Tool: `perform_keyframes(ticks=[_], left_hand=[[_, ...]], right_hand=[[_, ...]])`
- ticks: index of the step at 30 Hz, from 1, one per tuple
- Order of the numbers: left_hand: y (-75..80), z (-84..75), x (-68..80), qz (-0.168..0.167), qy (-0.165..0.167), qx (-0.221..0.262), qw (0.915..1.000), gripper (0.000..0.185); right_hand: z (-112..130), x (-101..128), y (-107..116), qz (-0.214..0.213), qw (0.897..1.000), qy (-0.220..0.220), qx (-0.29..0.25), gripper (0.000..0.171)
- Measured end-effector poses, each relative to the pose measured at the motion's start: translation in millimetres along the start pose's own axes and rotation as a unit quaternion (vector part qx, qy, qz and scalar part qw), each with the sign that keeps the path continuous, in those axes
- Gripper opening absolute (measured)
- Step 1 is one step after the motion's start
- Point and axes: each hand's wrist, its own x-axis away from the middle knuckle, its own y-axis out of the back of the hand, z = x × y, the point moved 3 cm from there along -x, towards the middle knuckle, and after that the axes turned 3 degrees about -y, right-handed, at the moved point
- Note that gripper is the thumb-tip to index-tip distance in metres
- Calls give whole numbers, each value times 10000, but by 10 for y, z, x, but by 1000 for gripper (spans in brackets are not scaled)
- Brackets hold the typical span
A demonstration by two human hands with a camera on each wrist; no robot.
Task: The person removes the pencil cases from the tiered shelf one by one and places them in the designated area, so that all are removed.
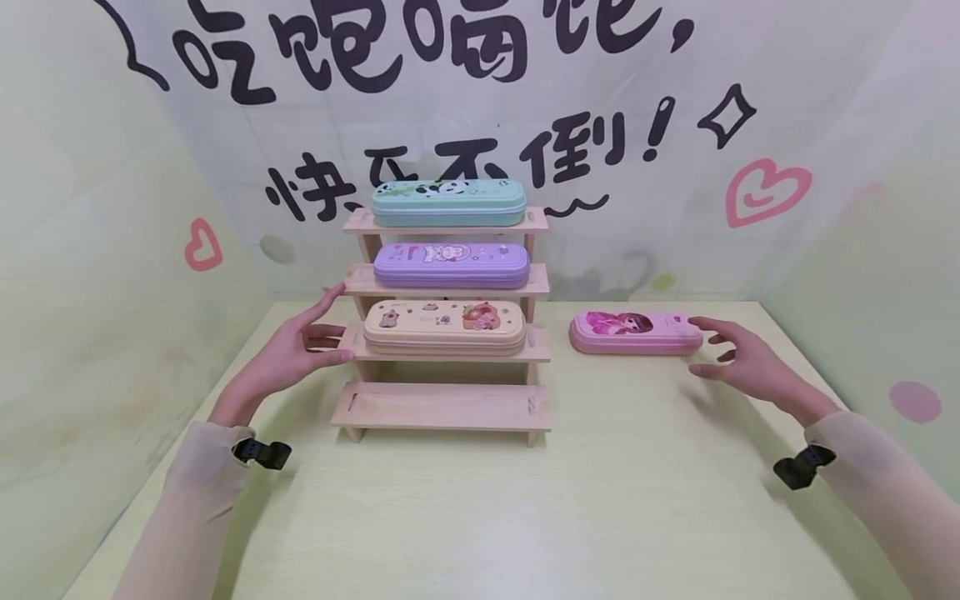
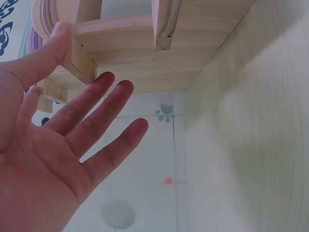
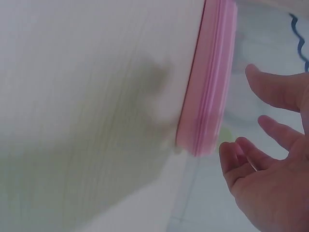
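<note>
A stepped wooden rack [image 1: 442, 408] carries a mint panda pencil case [image 1: 450, 204] on top. Below it lies a purple pencil case [image 1: 452, 267], then a cream pencil case [image 1: 445, 327]. The lowest step holds nothing. My left hand [image 1: 291, 346] is at the rack's left side, fingers extended; its thumb [image 2: 57, 36] reaches the edge of the cream case's step. A pink pencil case [image 1: 633, 333] lies flat on the table right of the rack. Beside that case's right end is my right hand [image 1: 738, 360], fingers loosely bent; in the right wrist view nothing is between them.
The pale table [image 1: 510, 517] extends in front of the rack. Behind stands a wall sheet [image 1: 645, 242] with black lettering and pink hearts. More pale walls rise at the left and right.
</note>
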Motion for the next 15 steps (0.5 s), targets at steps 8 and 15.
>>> perform_keyframes(ticks=[8,15], left_hand=[[-3,-17,11,19,25,36,10000,106],[2,-10,10,19,26,7,10000,106]], right_hand=[[386,160,-161,-298,9980,558,87,74],[769,212,-300,-229,9959,869,116,73]])
